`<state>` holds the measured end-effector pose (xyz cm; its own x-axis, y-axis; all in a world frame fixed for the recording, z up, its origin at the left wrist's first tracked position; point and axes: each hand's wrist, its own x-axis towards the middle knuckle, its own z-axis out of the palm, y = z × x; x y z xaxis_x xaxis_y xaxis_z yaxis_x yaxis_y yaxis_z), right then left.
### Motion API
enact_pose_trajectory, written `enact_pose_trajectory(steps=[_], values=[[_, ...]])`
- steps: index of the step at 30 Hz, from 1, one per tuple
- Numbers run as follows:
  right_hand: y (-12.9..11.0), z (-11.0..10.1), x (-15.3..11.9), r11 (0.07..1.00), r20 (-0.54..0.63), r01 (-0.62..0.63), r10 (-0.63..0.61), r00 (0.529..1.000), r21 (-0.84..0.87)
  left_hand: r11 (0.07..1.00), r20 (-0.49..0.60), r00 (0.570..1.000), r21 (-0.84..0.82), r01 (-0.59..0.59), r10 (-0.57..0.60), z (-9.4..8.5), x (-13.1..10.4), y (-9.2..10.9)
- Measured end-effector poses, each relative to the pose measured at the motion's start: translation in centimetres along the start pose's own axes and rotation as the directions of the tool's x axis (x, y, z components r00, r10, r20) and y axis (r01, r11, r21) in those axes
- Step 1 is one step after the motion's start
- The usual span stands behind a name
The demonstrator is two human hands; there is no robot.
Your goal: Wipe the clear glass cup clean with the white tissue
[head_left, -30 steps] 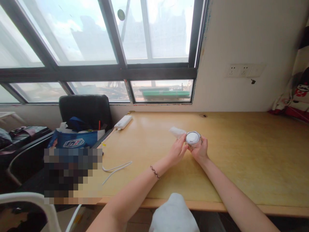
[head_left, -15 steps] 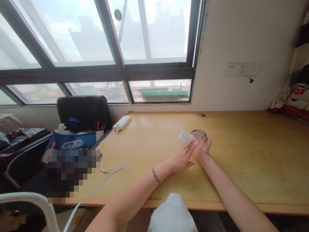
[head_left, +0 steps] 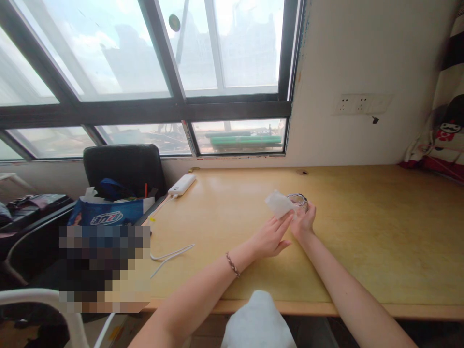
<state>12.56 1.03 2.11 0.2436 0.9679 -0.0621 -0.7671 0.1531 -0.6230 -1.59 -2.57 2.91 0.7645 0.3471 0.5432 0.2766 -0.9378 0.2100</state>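
Observation:
A small round see-through glass dish [head_left: 297, 199] with a shiny rim is in my right hand [head_left: 303, 223], tilted just above the table. My right fingers wrap its right and lower side. In my left hand [head_left: 271, 238] is a white tissue [head_left: 279, 204], pressed by the outstretched fingers toward the near left side of the dish. The thumb stands apart from the fingers. The tissue hides part of the dish, so I cannot tell where it touches the glass.
Both forearms reach over a yellow wooden table [head_left: 369, 237]. A white power bank [head_left: 182, 184] lies at its far left edge, with a white cable [head_left: 173, 252] nearer. A blue bag [head_left: 108, 212] rests on a black chair [head_left: 123, 166] at left. A wall socket [head_left: 362, 103] is behind.
The glass dish has turned in my right hand, and its rim now shows as a narrower ring. The tissue has spread out a little more over my left fingertips.

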Motion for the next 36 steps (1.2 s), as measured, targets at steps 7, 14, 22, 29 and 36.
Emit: enact_pose_trajectory(steps=[7, 14, 22, 29, 36], values=[[-0.1, 0.4, -0.2, 1.000, -0.003, -0.027, 0.027, 1.000, -0.009, 0.998, -0.087, 0.995, -0.041, 0.037, -0.041, 0.3, 0.0, 0.0], [-0.3, 0.6, -0.7, 0.994, 0.065, -0.036, 0.043, 0.997, -0.105, 0.950, -0.218, 0.935, -0.206, 0.236, -0.280, 0.2, -0.1, -0.8], [-0.2, 1.0, -1.0, 0.993, 0.130, 0.022, -0.007, 0.992, -0.115, 0.981, -0.140, 0.987, -0.186, 0.055, -0.082, -0.3, 0.0, -0.3], [0.8, 0.7, -1.1, 0.985, 0.151, -0.004, 0.031, 0.988, -0.175, 0.976, -0.155, 0.977, -0.184, 0.114, -0.143, -1.0, -0.3, -1.3], [1.2, 0.8, -1.2, 0.978, 0.198, 0.003, 0.039, 0.979, -0.206, 0.986, -0.135, 0.991, -0.168, 0.004, -0.027, -0.8, -0.4, -1.2]])
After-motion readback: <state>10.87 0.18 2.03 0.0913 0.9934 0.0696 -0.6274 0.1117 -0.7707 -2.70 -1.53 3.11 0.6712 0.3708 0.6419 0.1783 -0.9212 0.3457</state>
